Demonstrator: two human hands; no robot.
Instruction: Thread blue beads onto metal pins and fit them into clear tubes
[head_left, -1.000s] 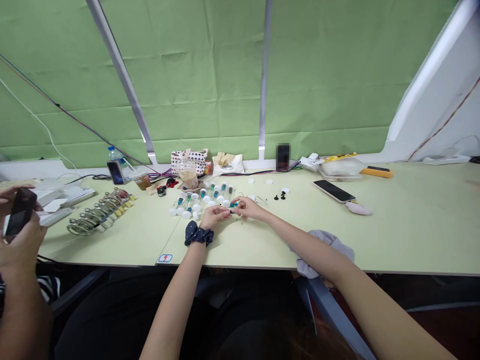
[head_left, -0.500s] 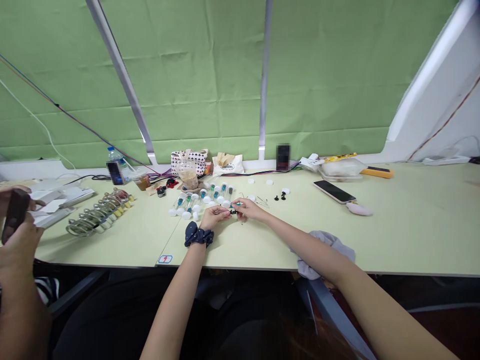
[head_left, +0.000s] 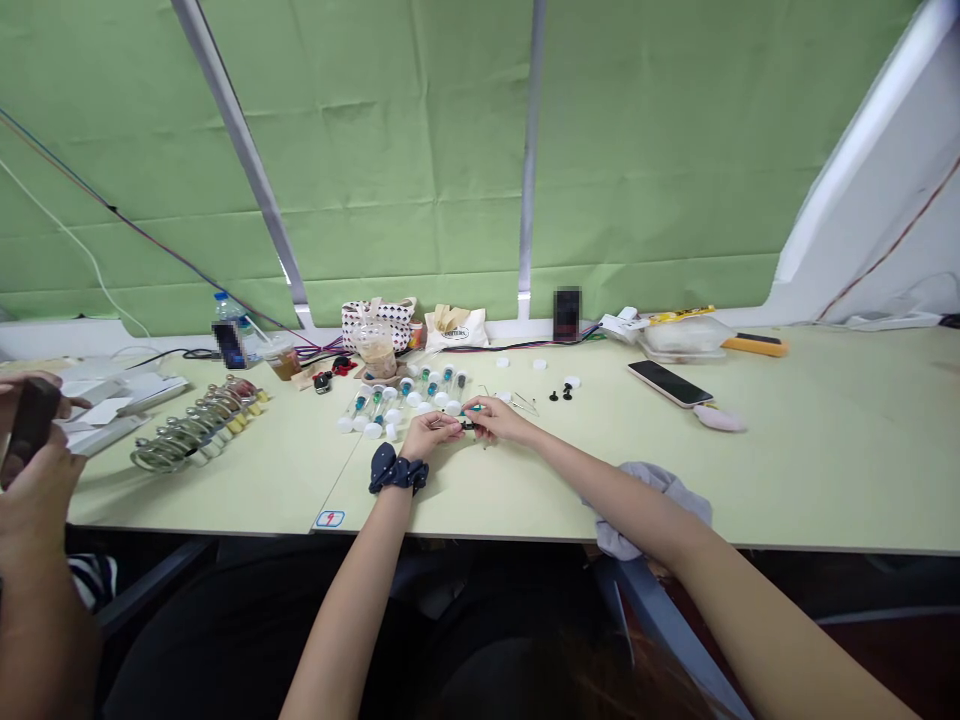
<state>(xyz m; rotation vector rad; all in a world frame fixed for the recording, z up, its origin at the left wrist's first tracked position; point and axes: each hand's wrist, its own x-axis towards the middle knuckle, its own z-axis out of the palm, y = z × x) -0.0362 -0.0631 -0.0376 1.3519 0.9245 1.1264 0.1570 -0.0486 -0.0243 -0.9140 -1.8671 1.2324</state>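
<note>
My left hand (head_left: 432, 432), with a dark dotted scrunchie (head_left: 397, 470) on its wrist, pinches a small black part (head_left: 467, 425) by its left end. Close against it, the fingers of my right hand (head_left: 501, 419) are closed on a small teal piece (head_left: 473, 408), just above the black part. Fingers hide most of both items, so their exact kind cannot be made out. Behind my hands lie several small clear vials (head_left: 390, 396) with white caps and blue or green contents. Small black pieces (head_left: 567, 393) and thin metal pins (head_left: 525, 404) lie off to the right.
A phone (head_left: 670, 384) and a grey cloth (head_left: 652, 490) are on the right of the table. Drink cups (head_left: 377, 355), a bag (head_left: 360, 325) and cables stand along the back. At left, a row of metal rings (head_left: 199, 425) lies near another person's hands (head_left: 45, 470).
Almost nothing differs. Both my hands keep their place and their grip on the small parts, with at most a slight shift of the fingers.
</note>
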